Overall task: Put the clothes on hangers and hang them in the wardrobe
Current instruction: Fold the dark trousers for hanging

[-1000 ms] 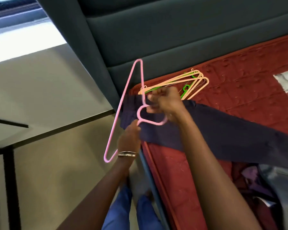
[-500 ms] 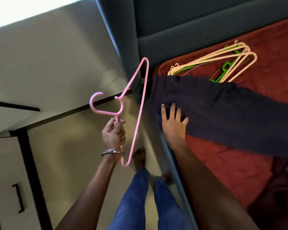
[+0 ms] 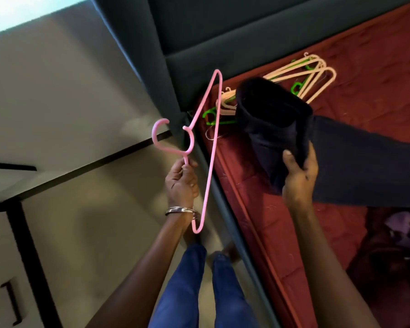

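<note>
Right hand [image 3: 298,178] now lifts the dark trousers [image 3: 275,129] off the bed [image 3: 376,67].

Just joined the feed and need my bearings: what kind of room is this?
Most likely a bedroom. A bed with a red cover and padded grey headboard fills the right side, spare hangers and dark trousers lie on it, and a cabinet door with a black handle stands at left.

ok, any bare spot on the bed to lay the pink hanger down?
Bare red quilted bedspread lies along the bed's near edge, below the dark navy garment; another bare patch is right of the peach and green hanger pile. The headboard corner is crowded with hangers, and clothes fill the lower right.
</note>
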